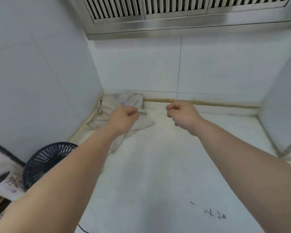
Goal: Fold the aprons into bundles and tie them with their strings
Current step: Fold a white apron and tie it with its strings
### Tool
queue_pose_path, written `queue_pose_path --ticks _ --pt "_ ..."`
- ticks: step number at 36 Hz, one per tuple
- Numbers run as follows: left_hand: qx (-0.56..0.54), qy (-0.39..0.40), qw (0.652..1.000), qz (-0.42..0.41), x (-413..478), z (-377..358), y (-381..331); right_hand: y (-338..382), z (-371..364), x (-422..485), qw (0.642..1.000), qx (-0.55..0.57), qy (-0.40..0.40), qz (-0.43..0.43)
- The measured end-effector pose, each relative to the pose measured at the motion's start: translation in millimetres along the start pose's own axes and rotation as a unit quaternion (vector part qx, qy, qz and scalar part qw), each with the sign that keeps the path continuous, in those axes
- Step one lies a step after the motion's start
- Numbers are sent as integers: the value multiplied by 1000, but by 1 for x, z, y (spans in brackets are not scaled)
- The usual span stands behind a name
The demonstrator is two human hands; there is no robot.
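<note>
A crumpled pale apron (142,123) lies in the back left corner of the white counter (158,174). More pale cloth (133,100) is bunched behind it against the wall. My left hand (123,120) hovers over the apron with its fingers curled, pinching a thin pale apron string (141,112) that sticks out to the right of the fingertips. My right hand (181,113) is off to the right of the apron, near the back wall. Its fingers are curled with the thumb against them, and nothing shows in it.
White tiled walls close the counter at the left, back and right. A steel vent hood (175,14) hangs overhead. A dark round fan (44,162) stands at the counter's left edge. Dark marks (215,213) show on the counter at the front right.
</note>
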State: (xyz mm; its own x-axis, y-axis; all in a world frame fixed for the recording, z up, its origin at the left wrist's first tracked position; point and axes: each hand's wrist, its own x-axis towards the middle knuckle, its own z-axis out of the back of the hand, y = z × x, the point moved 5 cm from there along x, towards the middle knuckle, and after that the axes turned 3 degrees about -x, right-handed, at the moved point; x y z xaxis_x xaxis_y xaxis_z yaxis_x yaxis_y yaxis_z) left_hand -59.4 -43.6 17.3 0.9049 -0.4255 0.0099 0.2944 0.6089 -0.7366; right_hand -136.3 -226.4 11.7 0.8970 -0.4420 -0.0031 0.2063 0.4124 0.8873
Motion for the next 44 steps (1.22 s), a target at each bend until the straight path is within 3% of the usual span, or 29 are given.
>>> queue_pose_path --ticks 7,16,22,28,31,35,38,41,44 --pt "6 5 997 71 47 -26 57 -15 -29 41 998 -46 23 -27" --pt "88 15 995 46 148 -46 94 -51 -61 133 993 -78 37 -78" --pt "226 70 971 37 209 -83 133 -87 -85 169 986 -107 65 -111" --pt "240 156 953 99 237 -103 165 -114 -101 183 981 -108 93 -133" --pt "285 158 941 91 244 -105 177 -123 -106 187 979 -104 100 -143" --pt "220 132 965 50 237 -114 171 -129 -111 184 978 -110 104 -144" --pt "97 149 984 31 215 -128 158 -127 -112 177 979 -121 113 -118" --pt "-72 186 979 37 194 -142 135 -120 -106 165 979 -116 128 -106" --pt "-117 196 974 -10 180 -145 101 -123 -95 152 973 -140 138 -119"
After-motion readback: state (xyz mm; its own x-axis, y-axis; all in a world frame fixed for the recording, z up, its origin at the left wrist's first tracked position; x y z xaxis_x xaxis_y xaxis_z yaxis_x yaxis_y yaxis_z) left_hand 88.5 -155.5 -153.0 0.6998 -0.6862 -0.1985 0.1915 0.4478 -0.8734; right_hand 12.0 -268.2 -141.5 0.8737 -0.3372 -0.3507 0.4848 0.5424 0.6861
